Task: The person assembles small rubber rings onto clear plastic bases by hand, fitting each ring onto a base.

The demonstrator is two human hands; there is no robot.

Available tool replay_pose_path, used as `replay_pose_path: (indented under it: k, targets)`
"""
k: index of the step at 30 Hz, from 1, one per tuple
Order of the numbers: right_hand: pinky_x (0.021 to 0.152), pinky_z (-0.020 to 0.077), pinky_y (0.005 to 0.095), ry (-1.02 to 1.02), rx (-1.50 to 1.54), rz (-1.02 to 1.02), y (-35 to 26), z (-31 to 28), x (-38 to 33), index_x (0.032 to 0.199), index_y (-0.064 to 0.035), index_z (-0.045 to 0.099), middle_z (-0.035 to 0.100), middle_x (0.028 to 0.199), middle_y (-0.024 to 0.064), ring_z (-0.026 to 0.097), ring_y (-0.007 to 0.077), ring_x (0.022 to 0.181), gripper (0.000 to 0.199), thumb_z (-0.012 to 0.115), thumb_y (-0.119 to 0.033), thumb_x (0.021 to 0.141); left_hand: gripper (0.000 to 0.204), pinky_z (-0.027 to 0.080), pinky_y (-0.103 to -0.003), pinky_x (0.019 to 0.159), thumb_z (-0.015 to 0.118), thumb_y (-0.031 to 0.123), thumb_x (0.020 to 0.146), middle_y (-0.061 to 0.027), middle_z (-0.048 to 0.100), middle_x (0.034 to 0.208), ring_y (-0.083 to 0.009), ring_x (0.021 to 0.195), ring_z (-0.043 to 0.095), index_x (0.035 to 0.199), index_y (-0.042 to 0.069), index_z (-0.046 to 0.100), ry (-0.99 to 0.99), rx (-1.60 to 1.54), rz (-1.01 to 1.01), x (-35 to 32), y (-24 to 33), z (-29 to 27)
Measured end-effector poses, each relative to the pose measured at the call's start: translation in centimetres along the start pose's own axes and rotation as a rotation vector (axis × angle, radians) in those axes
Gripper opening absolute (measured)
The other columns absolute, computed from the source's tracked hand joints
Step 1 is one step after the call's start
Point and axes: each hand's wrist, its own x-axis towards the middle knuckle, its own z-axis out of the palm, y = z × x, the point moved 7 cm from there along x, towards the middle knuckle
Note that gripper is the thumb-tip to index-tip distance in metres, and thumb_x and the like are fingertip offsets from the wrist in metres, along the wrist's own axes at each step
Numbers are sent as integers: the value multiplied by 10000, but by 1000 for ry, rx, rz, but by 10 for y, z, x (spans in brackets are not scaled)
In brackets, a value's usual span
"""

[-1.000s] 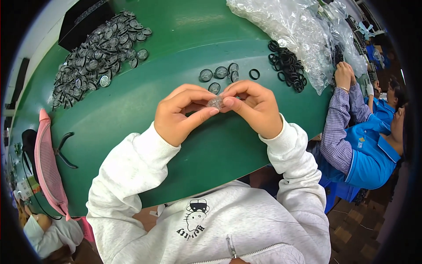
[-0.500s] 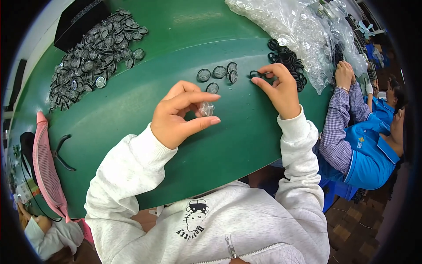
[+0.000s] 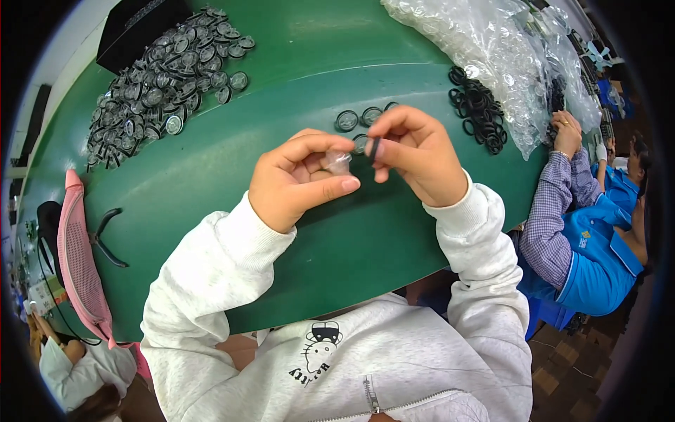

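Note:
Between thumb and forefinger, my left hand (image 3: 292,176) grips a small clear plastic disc (image 3: 338,162). Close to its right, my right hand (image 3: 418,151) pinches a thin black rubber ring (image 3: 374,150), seen nearly edge-on. The ring and the disc are apart. Just behind my hands lie several clear discs with black rings around them, one of them a ringed disc (image 3: 346,120); my right hand covers part of that group. To the far right sits a pile of loose black rings (image 3: 479,109).
A big heap of ringed discs (image 3: 165,81) lies at the far left before a black box (image 3: 133,32). Clear plastic bags (image 3: 478,42) fill the back right. Pliers (image 3: 107,235) and a pink mesh pouch (image 3: 83,260) lie left on the green table (image 3: 337,253). A co-worker (image 3: 583,239) sits right.
My right hand has come left from beside the ring pile, carrying the black ring to near the disc. My left hand keeps hold of the clear disc. The view has shifted slightly.

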Motion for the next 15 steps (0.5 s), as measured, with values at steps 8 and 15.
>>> replay_pose_path:
  k: [8, 15]
  targets:
    - [587, 521, 214, 54, -11, -113, -6, -3, -3, 990, 21, 618, 595, 833, 99, 575, 153, 740, 223, 636, 44, 769, 386, 501, -281, 816, 575, -115, 757, -106, 491, 1033, -200, 836, 558, 1134, -33, 559, 72, -10, -59, 3, 5, 0]
    - [620, 523, 216, -34, -97, -152, -5, 2, -3, 972, 30, 642, 581, 826, 81, 578, 160, 738, 196, 641, 38, 776, 336, 503, -303, 859, 522, -56, 832, -108, 480, 1018, -225, 908, 575, 1168, -49, 541, -22, 246, 121, 2, 7, -6]
